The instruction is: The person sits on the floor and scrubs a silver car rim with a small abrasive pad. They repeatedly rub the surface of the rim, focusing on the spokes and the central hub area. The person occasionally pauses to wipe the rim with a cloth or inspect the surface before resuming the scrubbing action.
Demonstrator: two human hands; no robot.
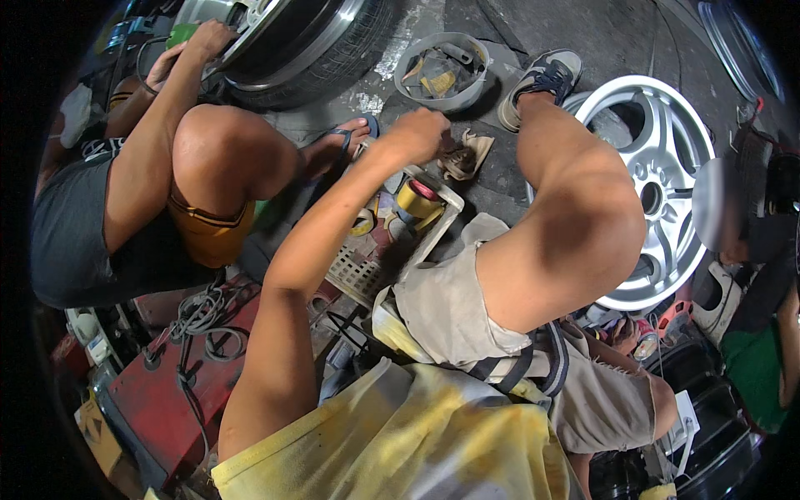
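My left hand (419, 136) is stretched forward above the floor with its fingers curled in. Whatever they hold, if anything, is hidden. Just beyond its fingertips lies a crumpled brown rag or piece of paper (467, 157). Below my left forearm stands a pale plastic basket (354, 279) with tape rolls (417, 198) and scraps in it. Past my raised knee, a silver alloy wheel (654, 196) leans on its side. Partly hidden behind my leg, near the wheel's lower edge, is a hand-like shape (623, 335); I cannot tell whether it is my right hand.
A grey bucket (442, 100) of dark water and scraps stands ahead. At left, a co-worker's hand (212, 37) touches a tyre-fitted wheel (308, 67). A red machine (187, 375) with coiled cable (204, 317) sits near left. Another person (754, 333) sits at right.
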